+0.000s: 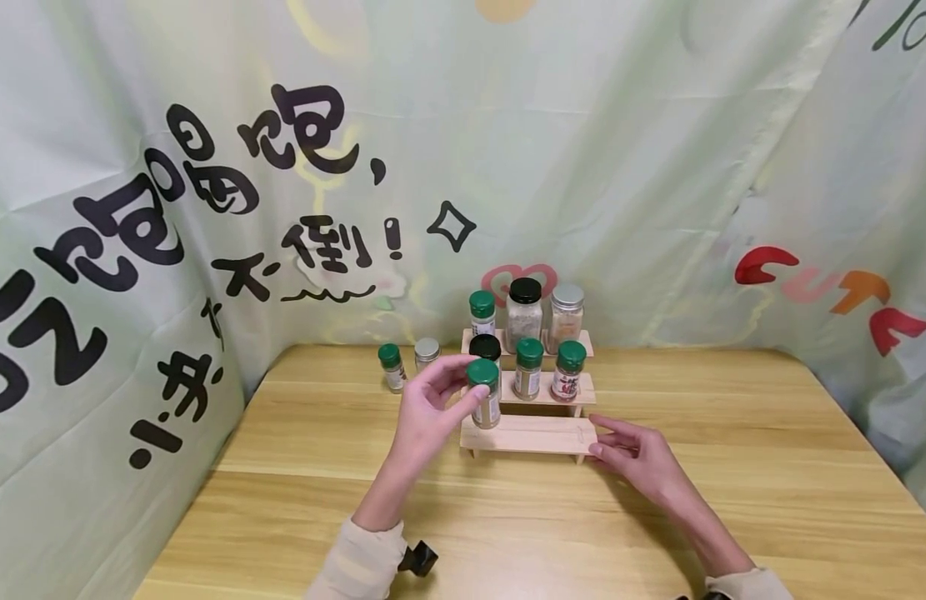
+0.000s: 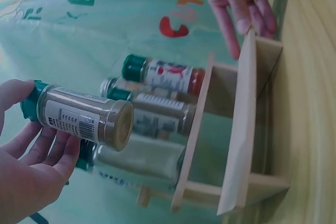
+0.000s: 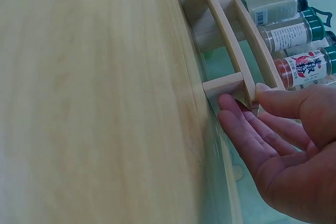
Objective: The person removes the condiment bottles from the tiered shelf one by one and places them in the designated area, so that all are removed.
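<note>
My left hand (image 1: 431, 410) pinches a green-capped spice jar (image 1: 485, 398) near its cap. The left wrist view shows that jar (image 2: 84, 114), its base apart from the lowest step of a wooden tiered rack (image 2: 244, 129). My right hand (image 1: 643, 462) holds the right end of that lowest step (image 1: 530, 435). In the right wrist view the thumb lies on the step's edge and the fingers (image 3: 247, 135) curl beneath it. On the middle step stand a black-capped jar (image 1: 485, 347), partly hidden by my left hand, a green-capped jar (image 1: 528, 371) and a red-labelled green-capped jar (image 1: 568, 373).
The top step holds a small green-capped jar (image 1: 482, 313), a large black-capped jar (image 1: 525, 317) and a silver-capped jar (image 1: 566, 320). Left of the rack, a green-capped jar (image 1: 392, 368) and a silver-capped jar (image 1: 427, 352) stand on the wooden table (image 1: 305, 467). A printed curtain (image 1: 620, 167) hangs behind.
</note>
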### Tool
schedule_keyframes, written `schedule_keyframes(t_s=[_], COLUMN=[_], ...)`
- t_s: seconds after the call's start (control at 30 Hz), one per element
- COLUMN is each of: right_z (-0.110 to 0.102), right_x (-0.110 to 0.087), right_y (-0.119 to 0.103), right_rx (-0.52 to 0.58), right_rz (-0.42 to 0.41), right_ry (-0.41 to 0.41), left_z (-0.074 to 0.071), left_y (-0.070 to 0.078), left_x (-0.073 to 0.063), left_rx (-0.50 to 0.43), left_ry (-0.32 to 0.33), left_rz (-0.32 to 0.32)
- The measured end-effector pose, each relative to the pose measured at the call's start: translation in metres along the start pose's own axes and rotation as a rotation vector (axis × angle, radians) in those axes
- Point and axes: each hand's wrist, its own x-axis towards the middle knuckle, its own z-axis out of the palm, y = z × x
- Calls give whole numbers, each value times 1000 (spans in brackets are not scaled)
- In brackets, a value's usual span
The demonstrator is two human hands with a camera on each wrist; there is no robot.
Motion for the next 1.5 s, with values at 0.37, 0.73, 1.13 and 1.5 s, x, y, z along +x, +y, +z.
schedule_keyframes(t_s=[0.37, 0.73, 1.13, 1.5], right_z=[-2, -2, -2, 0], right_x=[-1, -2, 1, 0], right_y=[-3, -2, -1, -1], right_rx=[1, 12, 28, 76], right_rz=[9, -7, -7, 17], right_ry=[-6, -2, -6, -18], left_z=[-30, -59, -89, -113], left_y=[7, 11, 11, -10], left_x=[8, 14, 18, 21], left_rx=[19, 36, 75, 93], left_ry=[119, 244, 357, 447], left_rz=[24, 32, 24, -16])
